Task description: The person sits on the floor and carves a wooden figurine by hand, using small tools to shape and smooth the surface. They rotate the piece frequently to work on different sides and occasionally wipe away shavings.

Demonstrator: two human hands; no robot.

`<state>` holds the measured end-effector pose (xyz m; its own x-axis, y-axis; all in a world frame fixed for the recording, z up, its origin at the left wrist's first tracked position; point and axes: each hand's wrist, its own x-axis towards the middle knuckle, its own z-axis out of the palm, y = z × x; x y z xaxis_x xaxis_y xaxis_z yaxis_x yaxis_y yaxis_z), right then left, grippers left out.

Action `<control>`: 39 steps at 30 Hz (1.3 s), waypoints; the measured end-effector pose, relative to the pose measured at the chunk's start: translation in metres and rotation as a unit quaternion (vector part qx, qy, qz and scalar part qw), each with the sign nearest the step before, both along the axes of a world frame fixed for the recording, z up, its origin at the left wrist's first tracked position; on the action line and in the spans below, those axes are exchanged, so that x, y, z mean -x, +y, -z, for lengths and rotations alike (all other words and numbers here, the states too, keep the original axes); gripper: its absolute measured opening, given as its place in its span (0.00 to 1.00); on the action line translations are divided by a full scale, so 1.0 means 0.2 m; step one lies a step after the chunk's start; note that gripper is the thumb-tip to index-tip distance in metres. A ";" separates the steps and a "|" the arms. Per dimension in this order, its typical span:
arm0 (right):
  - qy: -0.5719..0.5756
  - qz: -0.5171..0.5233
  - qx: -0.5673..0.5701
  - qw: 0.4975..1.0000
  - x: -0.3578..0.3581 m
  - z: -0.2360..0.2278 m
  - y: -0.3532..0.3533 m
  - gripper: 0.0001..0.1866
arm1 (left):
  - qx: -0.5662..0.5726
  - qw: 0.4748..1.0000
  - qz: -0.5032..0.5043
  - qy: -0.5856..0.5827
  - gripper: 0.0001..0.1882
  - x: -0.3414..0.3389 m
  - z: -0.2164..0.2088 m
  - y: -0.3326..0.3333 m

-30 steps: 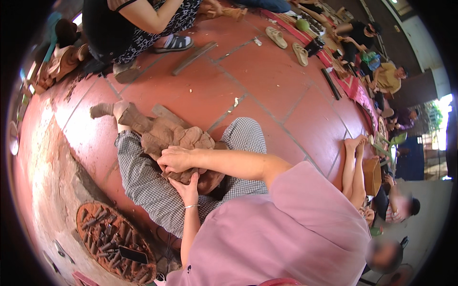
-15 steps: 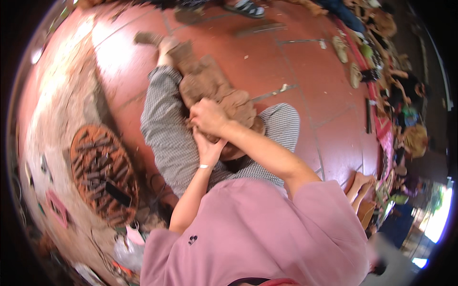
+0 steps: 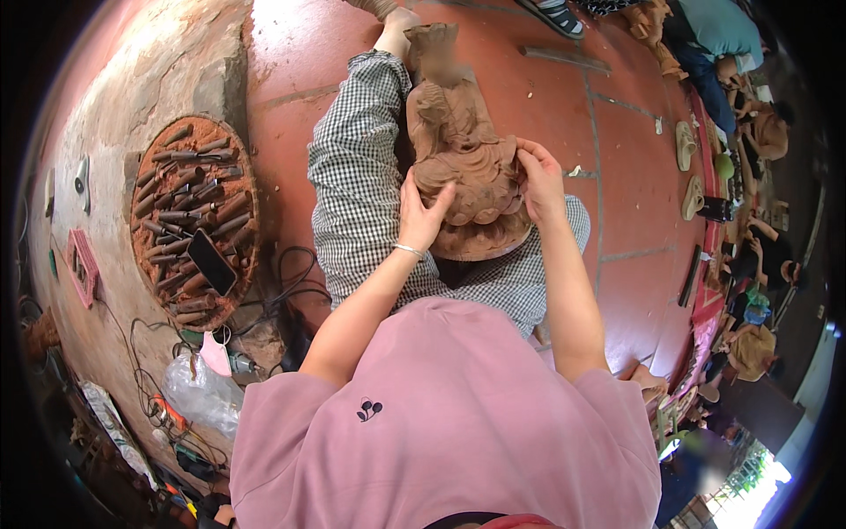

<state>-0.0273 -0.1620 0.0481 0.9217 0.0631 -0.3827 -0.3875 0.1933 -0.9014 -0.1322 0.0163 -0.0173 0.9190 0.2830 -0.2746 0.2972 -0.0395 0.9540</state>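
Grip on both sides: the left grip (image 3: 423, 216) and right grip (image 3: 541, 181) are clamped on the carved figure (image 3: 464, 159), holding it between them. Left thumb lies across the lower front, its other fingers partly hidden round the side; right fingers curl on the opposite edge, at the figure's knee level.

Figure: matt reddish-brown, seated form, draped folds over chest and lap, rounded lobes below, broad curved base (image 3: 483, 242). Tall, flared top; head area blurred, detail unreadable.

Position: figure rests at the person's lap, base toward the torso, head pointing away. Both hands sit on the lower half, well apart from the head, just above the base.

Edges: checked trousers (image 3: 354, 207) bound the work; the left leg stretches alongside the figure, the bent right knee (image 3: 573, 227) sits just beside the base. Further left, a pale rough slab (image 3: 110, 115) carries an oval tray (image 3: 203, 130) of dark-handled tools (image 3: 183, 218) with a phone (image 3: 211, 263) on top.

Room: widest to the right and ahead, over red tile floor (image 3: 555, 115), reaching a wooden strip (image 3: 568, 60) and sandals (image 3: 685, 146).
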 end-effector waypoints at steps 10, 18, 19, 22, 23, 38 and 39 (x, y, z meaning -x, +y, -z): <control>-0.311 -0.153 0.460 0.817 0.11 -0.11 0.14 0.10 | 0.166 0.985 -0.038 0.015 0.35 -0.06 0.16 0.08; -0.394 -0.262 0.480 0.739 0.20 -0.04 0.32 0.09 | 0.146 0.984 0.097 -0.017 0.71 -0.01 0.11 0.09; -0.393 -0.284 0.467 0.739 0.19 -0.05 0.29 0.10 | 0.132 0.985 0.109 -0.015 0.72 0.00 0.12 0.10; -0.402 -0.322 0.431 0.741 0.16 -0.05 0.29 0.10 | 0.094 0.987 0.132 -0.012 0.75 0.01 0.14 0.09; -0.399 -0.329 0.425 0.743 0.15 -0.05 0.31 0.10 | 0.079 0.988 0.136 -0.010 0.76 0.01 0.13 0.09; -0.486 -0.328 0.426 0.688 0.10 -0.03 0.39 0.09 | 0.097 0.985 0.140 -0.018 0.71 0.00 0.06 0.10; -0.489 -0.319 0.425 0.691 0.09 0.03 0.44 0.09 | -0.015 0.989 0.141 -0.037 0.74 -0.01 0.08 0.10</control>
